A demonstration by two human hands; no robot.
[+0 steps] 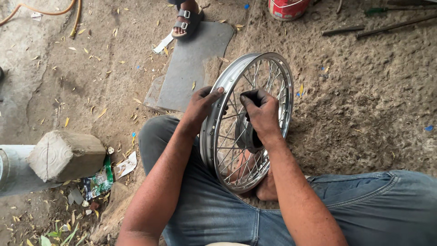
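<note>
Spoked wheel rim (248, 123) stands upright on the dirt between the person's knees. Left hand (200, 107) is clamped over the chrome edge, steadying it, and right hand (261, 114) is curled in among the spokes (227, 150) by the dark hub (246, 134), gripping something I can't make out. Looks like spoke work mid-way; next bit needs a small turn, rim held firm. Grey slab (191, 68) and somebody's sandalled foot (186, 20) beyond.

We see a sandy dirt floor (364, 105) strewn with dry leaves, under flat daylight. A grey slab (191, 68) lies at twelve o'clock, a wooden block (66, 155) at nine, a red bucket (287, 8) at one.
</note>
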